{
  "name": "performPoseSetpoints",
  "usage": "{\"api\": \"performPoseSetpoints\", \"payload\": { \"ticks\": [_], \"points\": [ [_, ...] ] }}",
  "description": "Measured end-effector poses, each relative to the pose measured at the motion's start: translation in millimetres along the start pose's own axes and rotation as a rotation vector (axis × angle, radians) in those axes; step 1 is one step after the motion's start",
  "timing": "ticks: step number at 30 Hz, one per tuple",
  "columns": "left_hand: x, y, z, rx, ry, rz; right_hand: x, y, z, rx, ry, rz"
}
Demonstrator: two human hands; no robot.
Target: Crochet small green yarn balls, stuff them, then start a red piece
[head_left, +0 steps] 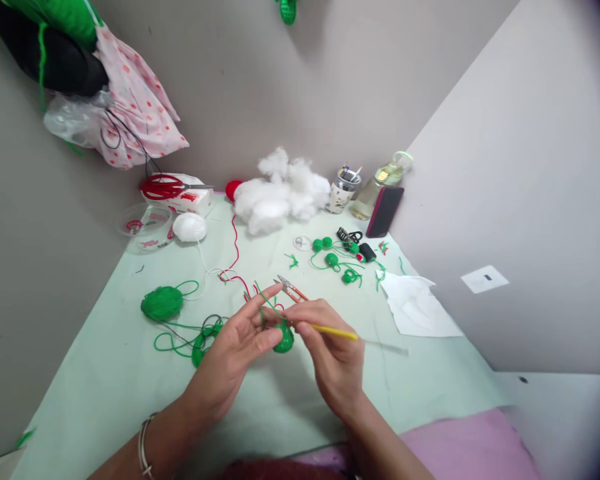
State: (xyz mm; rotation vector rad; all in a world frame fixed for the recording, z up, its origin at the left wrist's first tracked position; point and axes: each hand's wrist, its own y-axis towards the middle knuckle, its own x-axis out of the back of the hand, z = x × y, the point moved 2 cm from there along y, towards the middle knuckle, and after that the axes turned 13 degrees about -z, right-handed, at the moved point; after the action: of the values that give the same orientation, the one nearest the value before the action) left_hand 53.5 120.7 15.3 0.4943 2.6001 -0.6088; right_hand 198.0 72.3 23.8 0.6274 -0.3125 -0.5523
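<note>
My left hand [240, 340] pinches a small green crochet piece [283, 339] between thumb and fingers, with green yarn looped over its raised index finger. My right hand [330, 347] is closed round a yellow crochet hook [333, 329], whose tip sits at the green piece. The yarn trails left across the pale green table [105, 387] to a green yarn ball [162, 303]. Small orange-handled thread snips [293, 289] lie just beyond my fingers.
White stuffing [280, 193], a white yarn ball [190, 227], red scissors [163, 187] on a box, a pen cup [343, 190], a bottle [380, 190], a phone [385, 211], several small green crocheted balls [333, 259] and white paper [420, 303] lie further back. Walls close in on both sides.
</note>
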Motion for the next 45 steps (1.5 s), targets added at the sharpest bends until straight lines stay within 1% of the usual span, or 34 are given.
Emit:
{"api": "performPoseSetpoints", "payload": {
  "ticks": [3, 4, 5, 6, 8, 10, 11, 12, 14, 16, 20, 21, 23, 24, 25, 26, 27, 29, 31, 32, 33, 34, 35, 37, 38, 39, 41, 43, 45],
  "points": [
    [-3.0, 0.0, 0.4, 0.069, -0.081, -0.041, 1.3, -9.0, 2.8, 0.307, -0.219, 0.035],
    [-3.2, 0.2, 0.5, 0.107, -0.127, -0.033, 2.1, -11.1, 3.5, 0.367, -0.247, 0.039],
    [-2.8, 0.6, 0.4, 0.145, -0.171, -0.021, 3.4, -12.0, 3.8, 0.375, -0.235, 0.037],
    [-1.8, 1.1, 0.0, 0.179, -0.207, -0.009, 5.2, -11.4, 3.6, 0.326, -0.189, 0.028],
    [1.0, 2.2, -2.2, 0.207, -0.238, 0.013, 9.5, -7.1, 1.9, 0.123, -0.035, -0.029],
    [3.0, 2.5, -4.9, 0.181, -0.208, 0.027, 12.0, -2.0, -0.2, -0.106, 0.142, -0.106],
    [3.2, 2.3, -5.8, 0.155, -0.175, 0.032, 11.6, 0.0, -0.6, -0.188, 0.22, -0.127],
    [2.8, 1.9, -6.3, 0.128, -0.138, 0.036, 10.2, 1.4, -0.3, -0.237, 0.278, -0.13],
    [1.3, 0.9, -5.8, 0.078, -0.067, 0.026, 5.0, 2.7, 2.0, -0.247, 0.293, -0.08],
    [0.0, 0.3, -4.0, 0.042, -0.022, 0.003, -0.4, 2.1, 4.6, -0.19, 0.213, -0.024],
    [-0.2, 0.3, 0.4, -0.003, 0.002, -0.056, -4.3, -4.4, 3.7, -0.06, 0.056, -0.016],
    [-0.2, 0.6, 1.4, -0.007, -0.006, -0.07, -4.4, -7.1, 2.8, 0.01, -0.004, -0.005],
    [-0.7, 1.8, 3.2, 0.014, -0.05, -0.09, -4.1, -12.8, 1.9, 0.199, -0.137, 0.031],
    [-1.0, 2.7, 3.9, 0.045, -0.082, -0.089, -3.6, -14.9, 1.7, 0.272, -0.183, 0.046],
    [-1.3, 3.8, 4.2, 0.085, -0.118, -0.078, -2.5, -16.0, 1.7, 0.307, -0.2, 0.051],
    [-1.4, 5.0, 4.0, 0.126, -0.152, -0.06, -0.9, -15.6, 1.7, 0.293, -0.186, 0.044],
    [-1.3, 6.0, 3.4, 0.162, -0.177, -0.04, 1.1, -13.7, 1.8, 0.228, -0.146, 0.025],
    [0.0, 7.4, 1.4, 0.18, -0.183, -0.026, 4.8, -7.9, 2.3, 0.028, -0.022, -0.042],
    [1.6, 7.1, -0.5, 0.102, -0.124, -0.065, 5.8, -3.4, 3.3, -0.128, 0.096, -0.115],
    [1.8, 6.3, -0.7, 0.043, -0.084, -0.097, 4.6, -2.7, 3.9, -0.159, 0.117, -0.125],
    [1.4, 5.1, -0.4, -0.012, -0.057, -0.123, 2.7, -3.1, 4.6, -0.138, 0.102, -0.125],
    [0.5, 3.8, 0.6, -0.051, -0.047, -0.141, 0.6, -4.7, 5.2, -0.084, 0.06, -0.112],
    [-0.7, 2.9, 2.1, -0.059, -0.055, -0.143, -1.4, -7.0, 5.6, -0.007, 0.003, -0.091],
    [-2.9, 2.3, 5.2, 0.014, -0.104, -0.102, -2.6, -11.9, 5.4, 0.12, -0.077, -0.073],
    [-3.4, 2.7, 5.8, 0.065, -0.126, -0.077, -1.3, -13.1, 4.5, 0.129, -0.079, -0.074],
    [-3.2, 3.3, 5.6, 0.107, -0.139, -0.061, 1.0, -13.1, 3.2, 0.087, -0.055, -0.081],
    [-1.4, 4.3, 2.8, 0.138, -0.136, -0.062, 6.7, -9.7, 0.9, -0.063, 0.052, -0.113],
    [-0.1, 4.2, -0.7, 0.095, -0.098, -0.079, 9.6, -4.2, 0.8, -0.186, 0.178, -0.135],
    [-1.1, 2.9, -1.8, 0.036, -0.057, -0.074, 7.4, 0.4, 2.9, -0.216, 0.225, -0.098]
  ]
}}
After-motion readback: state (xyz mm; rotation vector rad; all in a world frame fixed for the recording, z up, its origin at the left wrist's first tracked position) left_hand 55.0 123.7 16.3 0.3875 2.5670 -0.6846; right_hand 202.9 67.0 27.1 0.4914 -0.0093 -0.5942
